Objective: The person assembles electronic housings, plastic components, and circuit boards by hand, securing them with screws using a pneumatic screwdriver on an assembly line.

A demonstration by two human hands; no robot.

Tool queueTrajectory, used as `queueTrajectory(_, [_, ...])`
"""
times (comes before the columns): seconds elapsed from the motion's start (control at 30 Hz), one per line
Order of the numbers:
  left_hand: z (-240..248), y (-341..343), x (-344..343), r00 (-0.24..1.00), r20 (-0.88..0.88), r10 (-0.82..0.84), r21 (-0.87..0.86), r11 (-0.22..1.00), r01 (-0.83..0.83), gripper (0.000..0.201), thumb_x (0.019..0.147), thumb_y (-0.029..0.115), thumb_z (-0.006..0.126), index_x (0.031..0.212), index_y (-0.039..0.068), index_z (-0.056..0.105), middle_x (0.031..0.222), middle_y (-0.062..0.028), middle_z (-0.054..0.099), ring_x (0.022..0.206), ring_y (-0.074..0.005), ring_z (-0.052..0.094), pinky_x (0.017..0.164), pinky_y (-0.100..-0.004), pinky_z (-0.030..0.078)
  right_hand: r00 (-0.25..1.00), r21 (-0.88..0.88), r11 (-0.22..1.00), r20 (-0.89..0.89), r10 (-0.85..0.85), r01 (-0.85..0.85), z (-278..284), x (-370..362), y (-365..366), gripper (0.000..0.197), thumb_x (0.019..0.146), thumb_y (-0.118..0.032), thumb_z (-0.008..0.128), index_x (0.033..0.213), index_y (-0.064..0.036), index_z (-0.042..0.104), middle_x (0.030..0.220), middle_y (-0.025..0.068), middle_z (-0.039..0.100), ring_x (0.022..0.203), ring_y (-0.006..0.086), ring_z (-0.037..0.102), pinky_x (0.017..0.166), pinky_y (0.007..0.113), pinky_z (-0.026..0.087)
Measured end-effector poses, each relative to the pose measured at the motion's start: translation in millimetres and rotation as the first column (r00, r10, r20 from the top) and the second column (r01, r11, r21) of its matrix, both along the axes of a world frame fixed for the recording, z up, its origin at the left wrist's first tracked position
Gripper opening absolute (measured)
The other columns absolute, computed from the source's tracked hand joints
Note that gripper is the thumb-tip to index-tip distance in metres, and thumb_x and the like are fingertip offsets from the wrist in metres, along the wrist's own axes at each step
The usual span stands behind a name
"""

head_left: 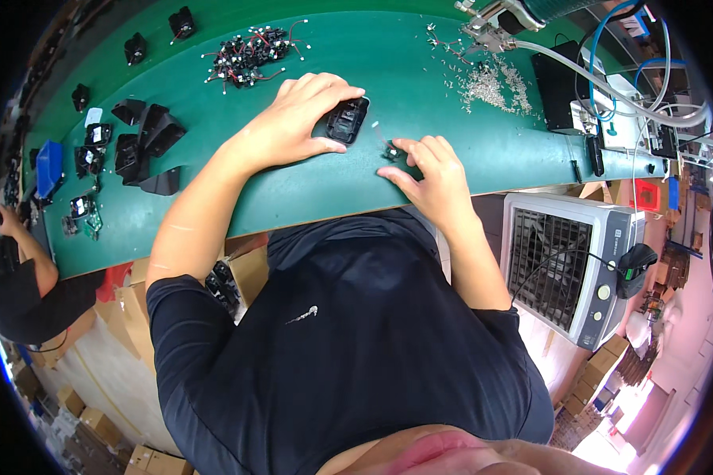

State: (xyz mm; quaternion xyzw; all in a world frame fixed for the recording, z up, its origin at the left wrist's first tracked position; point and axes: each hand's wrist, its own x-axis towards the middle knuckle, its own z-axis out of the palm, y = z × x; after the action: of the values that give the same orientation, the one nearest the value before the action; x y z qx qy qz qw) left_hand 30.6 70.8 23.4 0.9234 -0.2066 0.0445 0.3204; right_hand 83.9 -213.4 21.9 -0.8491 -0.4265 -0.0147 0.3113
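My left hand (305, 119) grips a black plastic housing (347, 121) by its sides, thumb at the near end and fingers at the far end. The housing's hollow, ribbed inside faces up. Just right of it, my right hand (434, 170) has a small black part (390, 152) with a thin wire at its fingertips, between the index finger and the thumb. A small white connector (375, 124) ends that wire. Beyond my left hand lies a pile of black wired parts (249, 57) with red and black leads and white plugs.
Small pale screws (495, 85) are strewn at the far right, below a metal fixture (491, 36) with hoses. Black housings (150, 134) and a blue bin (48, 169) stand at left. An air cooler (550, 265) is by the near right edge. Another person's arm (32, 245) shows at far left.
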Motion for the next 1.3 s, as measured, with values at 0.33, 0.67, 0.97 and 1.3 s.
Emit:
queueTrajectory(0.33, [-11.5,-21.7,-2.7,0.974,0.100,0.202,-0.015,0.979,-0.201,0.094,0.069,0.039,0.093,0.145,0.009,0.047,0.140,-0.0138,0.054,0.134,-0.0350,0.049,0.110,-0.0475,0.035,0.969,0.045,0.994,-0.230,-0.088,0.101,24.4,-0.6,5.6,0.029,0.081,-0.008,0.085,0.105,-0.0018,0.070,0.101,0.0084,0.062,0.069,0.0179,0.060,0.066,0.031,0.052])
queueTrajectory(0.67, [-7.5,-19.8,-2.8,0.974,0.039,0.221,-0.005,0.975,-0.221,0.083,0.073,0.033,0.091,0.142,0.008,0.051,0.138,-0.0148,0.056,0.133,-0.0352,0.049,0.111,-0.0462,0.034,0.987,0.132,0.988,0.128,-0.097,0.080,16.1,7.0,5.5,0.030,0.076,-0.013,0.086,0.101,-0.0064,0.070,0.101,0.0093,0.062,0.098,0.0301,0.063,0.083,0.041,0.053])
queueTrajectory(0.97, [-10.6,-17.3,-1.3,0.976,0.077,0.203,-0.001,0.979,-0.203,0.083,0.074,0.034,0.090,0.142,0.008,0.051,0.137,-0.0145,0.056,0.132,-0.0348,0.050,0.110,-0.0466,0.035,0.979,-0.017,0.979,0.028,-0.204,0.204,-12.0,-10.6,23.0,0.032,0.079,-0.023,0.086,0.101,-0.0062,0.072,0.093,0.0076,0.065,0.088,0.0301,0.064,0.077,0.041,0.054])
queueTrajectory(1.3, [-15.1,-16.7,-3.2,0.973,0.092,0.210,-0.003,0.978,-0.211,0.084,0.075,0.033,0.090,0.144,0.010,0.050,0.139,-0.0143,0.055,0.133,-0.0344,0.049,0.110,-0.0467,0.034,0.972,0.086,0.994,-0.230,-0.051,0.072,12.4,-7.6,9.5,0.030,0.081,-0.009,0.083,0.109,-0.0027,0.073,0.102,0.0112,0.067,0.093,0.0287,0.067,0.077,0.039,0.056])
